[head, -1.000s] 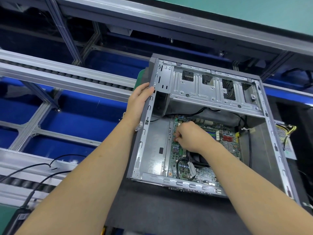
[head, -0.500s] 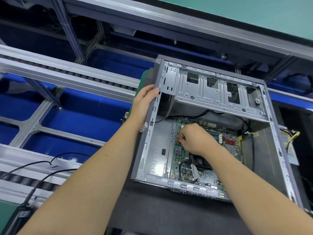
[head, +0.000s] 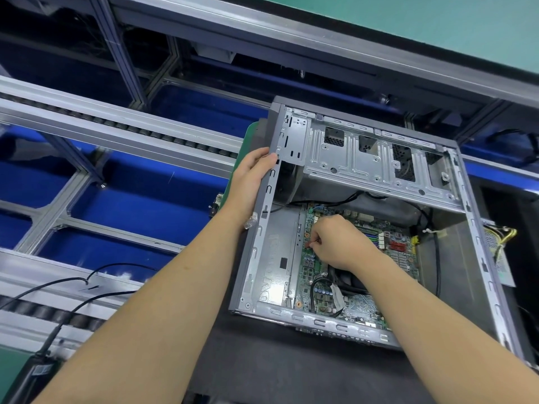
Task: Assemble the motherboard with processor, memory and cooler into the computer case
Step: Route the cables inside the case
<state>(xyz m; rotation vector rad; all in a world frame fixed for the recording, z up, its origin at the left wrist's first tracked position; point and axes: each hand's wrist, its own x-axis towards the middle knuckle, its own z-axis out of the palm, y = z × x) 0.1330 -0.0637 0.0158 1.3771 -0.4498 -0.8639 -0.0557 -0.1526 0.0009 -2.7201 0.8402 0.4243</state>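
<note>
An open grey computer case lies on its side on a dark mat. The green motherboard sits flat inside on the case floor, its black cooler partly hidden under my right wrist. My left hand grips the case's upper left edge, fingers curled over the rim. Inside the case, my right hand is curled over the motherboard's left part, its fingertips pinching something small that I cannot make out.
A metal drive cage spans the case's far side. Black cables run above the board. A power supply with yellow wires lies right of the case. A roller conveyor and blue bins lie left; cables and a black tool lower left.
The view has shifted slightly, so the case sits a little lower and to the right. Both hands keep their places: left on the case edge, right over the motherboard.
</note>
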